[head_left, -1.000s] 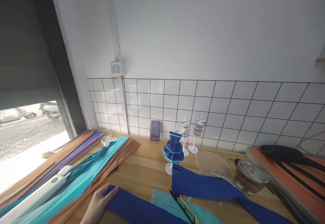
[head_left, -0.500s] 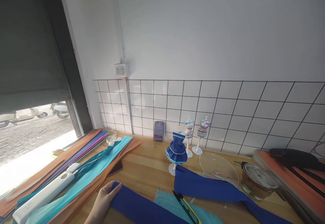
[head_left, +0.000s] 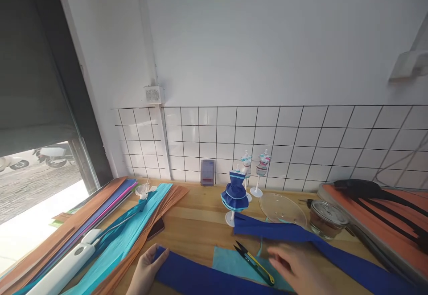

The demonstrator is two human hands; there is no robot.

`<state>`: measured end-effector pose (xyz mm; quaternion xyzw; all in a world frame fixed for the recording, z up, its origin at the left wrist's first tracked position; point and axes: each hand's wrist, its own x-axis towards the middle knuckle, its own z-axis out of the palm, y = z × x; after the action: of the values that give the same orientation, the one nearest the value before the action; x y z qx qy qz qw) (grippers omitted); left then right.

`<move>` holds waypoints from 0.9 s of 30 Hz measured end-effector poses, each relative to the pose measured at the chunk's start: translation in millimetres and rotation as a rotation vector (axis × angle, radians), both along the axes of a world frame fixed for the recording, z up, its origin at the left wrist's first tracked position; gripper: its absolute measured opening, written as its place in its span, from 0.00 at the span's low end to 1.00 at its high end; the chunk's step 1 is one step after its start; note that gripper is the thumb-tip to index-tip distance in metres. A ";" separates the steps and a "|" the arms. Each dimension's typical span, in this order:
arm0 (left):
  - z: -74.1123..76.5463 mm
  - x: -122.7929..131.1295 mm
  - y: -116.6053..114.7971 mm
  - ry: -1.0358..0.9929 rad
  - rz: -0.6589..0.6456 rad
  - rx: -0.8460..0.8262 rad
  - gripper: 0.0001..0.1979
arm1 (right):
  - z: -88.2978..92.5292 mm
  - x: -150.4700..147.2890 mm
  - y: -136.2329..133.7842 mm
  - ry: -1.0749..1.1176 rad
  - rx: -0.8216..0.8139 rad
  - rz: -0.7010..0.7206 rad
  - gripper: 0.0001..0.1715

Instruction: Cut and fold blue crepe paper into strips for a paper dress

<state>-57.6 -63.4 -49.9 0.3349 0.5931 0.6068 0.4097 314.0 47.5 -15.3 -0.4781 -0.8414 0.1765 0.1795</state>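
Note:
My left hand (head_left: 145, 273) rests at the bottom edge on the wooden table (head_left: 197, 223), its thumb and fingers pinching the end of a dark blue paper strip (head_left: 200, 277). My right hand (head_left: 301, 268) hovers blurred at the lower right, fingers spread, just right of small black and yellow snips (head_left: 254, 264) that lie on a light blue sheet (head_left: 230, 263). A second dark blue strip (head_left: 287, 235) runs behind it. A small mannequin in a blue dress (head_left: 235, 195) stands further back.
Long crepe paper rolls in teal (head_left: 133, 228), brown and purple lie at the left with a white tool (head_left: 60, 268) and a phone (head_left: 156, 228). Two more mannequins (head_left: 254, 170), a clear lid (head_left: 282, 208), a glass jar (head_left: 326, 219) and an orange tray (head_left: 377, 215) stand right.
My right hand has come into view at the lower right beside the snips. The view has tilted down slightly; my left hand keeps hold of the blue strip's end.

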 end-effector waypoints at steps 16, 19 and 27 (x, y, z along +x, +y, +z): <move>6.3 -14.0 -1.2 -0.045 -0.145 -0.009 0.20 | -40.1 -120.4 97.4 -0.006 0.063 -0.149 0.16; 0.6 -15.6 -0.2 -0.069 -0.131 0.002 0.20 | -42.4 -130.0 97.6 0.004 0.047 -0.176 0.16; -1.7 -14.7 0.9 -0.056 -0.162 -0.001 0.21 | -32.8 -157.2 76.1 0.040 0.040 -0.091 0.14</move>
<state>-72.3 -62.5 -51.6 0.3644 0.5527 0.5806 0.4740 156.8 123.6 -48.1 -0.5084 -0.8185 0.1609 0.2139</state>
